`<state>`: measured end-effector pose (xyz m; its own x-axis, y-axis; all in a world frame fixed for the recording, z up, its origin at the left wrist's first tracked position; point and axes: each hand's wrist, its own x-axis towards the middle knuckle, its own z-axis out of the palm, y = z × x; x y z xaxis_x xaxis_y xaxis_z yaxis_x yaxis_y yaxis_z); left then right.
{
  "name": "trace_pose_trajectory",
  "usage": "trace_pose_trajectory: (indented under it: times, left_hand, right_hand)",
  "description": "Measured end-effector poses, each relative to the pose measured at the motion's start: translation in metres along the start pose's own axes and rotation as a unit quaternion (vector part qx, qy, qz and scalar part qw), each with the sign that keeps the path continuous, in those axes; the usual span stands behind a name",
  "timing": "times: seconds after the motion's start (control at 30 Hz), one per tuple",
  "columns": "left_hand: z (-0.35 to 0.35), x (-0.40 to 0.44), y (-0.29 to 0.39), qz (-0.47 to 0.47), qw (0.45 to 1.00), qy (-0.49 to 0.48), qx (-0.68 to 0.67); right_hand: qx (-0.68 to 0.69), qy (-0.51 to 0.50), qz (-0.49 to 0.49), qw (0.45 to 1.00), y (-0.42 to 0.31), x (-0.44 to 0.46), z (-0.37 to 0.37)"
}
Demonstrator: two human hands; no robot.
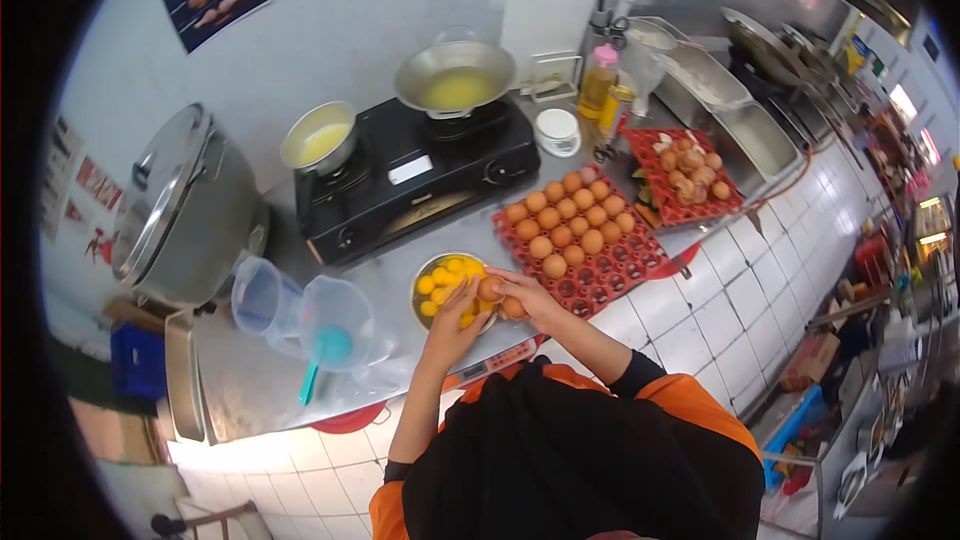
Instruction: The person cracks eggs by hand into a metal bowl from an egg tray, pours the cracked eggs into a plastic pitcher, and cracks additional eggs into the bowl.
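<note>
In the head view, near the middle of the frame, the right grip (pixel 530 300) is closed around an egg (pixel 490 289), with a second egg (pixel 513 308) tucked against the palm side. The left grip (pixel 452 325) curls at the near rim of a metal bowl (pixel 414 302), fingers by the first egg; whether it also clasps the shell, I cannot tell. Both sit low over the bowl, probably so anything falling lands inside, among many whole yolks (pixel 441 276).

Right of centre, a red egg tray (pixel 612 280) lies just beside, seemingly for an easy reach: its far rows carry eggs, its near cups are bare. A second red tray (pixel 733 202), at upper right, bears a heap of eggs and what look like broken shells.

Upper centre, a wok (pixel 410 75) and a small pan (pixel 335 160), both with yellowish liquid, stand on a black stove (pixel 420 215). Lower left on the table (pixel 250 390), a clear jug (pixel 262 302) stands near a teal ladle (pixel 334 344).
</note>
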<state>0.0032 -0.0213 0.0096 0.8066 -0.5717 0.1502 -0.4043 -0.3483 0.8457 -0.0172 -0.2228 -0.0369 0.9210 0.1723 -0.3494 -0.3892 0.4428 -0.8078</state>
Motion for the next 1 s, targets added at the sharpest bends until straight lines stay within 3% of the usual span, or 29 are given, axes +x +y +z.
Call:
trace_pose_trajectory:
  times: [0.03, 0.13, 0.27, 0.33, 0.4, 0.5, 0.6, 0.7, 0.8, 0.87, 1.0]
  left_hand:
    - [0.003, 0.002, 0.003, 0.019, 1.000, -0.004, 0.003]
    - [0.007, 0.007, 0.017, 0.034, 0.996, 0.071, 0.045]
    - [-0.002, 0.008, 0.012, 0.032, 0.996, 0.052, -0.068]
    - [-0.006, 0.009, 0.007, 0.029, 0.994, 0.082, -0.071]
    - [-0.007, 0.006, 0.001, 0.015, 0.989, 0.112, -0.100]
    - [-0.008, -0.002, -0.009, -0.004, 0.986, 0.133, -0.098]
    - [-0.008, -0.008, 0.006, -0.034, 0.979, 0.139, -0.148]
    - [-0.007, -0.014, -0.007, -0.004, 0.985, 0.161, -0.063]
    - [-0.007, -0.023, -0.014, 0.000, 0.973, 0.222, -0.056]
    - [-0.010, -0.030, -0.014, -0.043, 0.967, 0.238, -0.081]
    - [-0.006, -0.056, -0.031, -0.121, 0.950, 0.273, -0.096]
  right_hand:
    - [0.023, -0.007, 0.021, 0.999, -0.005, 0.001, -0.008]
    - [0.109, 0.045, -0.053, 0.992, -0.035, -0.004, -0.052]
    - [0.226, 0.184, -0.164, 0.942, -0.121, -0.036, -0.100]
    - [0.186, 0.213, -0.222, 0.933, -0.159, -0.051, -0.147]
    - [0.192, 0.285, -0.319, 0.883, -0.182, -0.038, -0.227]
    - [0.145, 0.304, -0.296, 0.894, -0.228, -0.064, -0.277]
    - [0.140, 0.355, -0.293, 0.877, -0.238, -0.067, -0.289]
    - [0.116, 0.404, -0.339, 0.842, -0.210, -0.057, -0.276]
    - [-0.023, 0.438, -0.356, 0.825, -0.162, -0.048, -0.218]
    - [-0.130, 0.342, -0.330, 0.870, -0.118, -0.023, -0.203]
    - [-0.183, 0.096, -0.138, 0.969, -0.068, -0.001, -0.103]
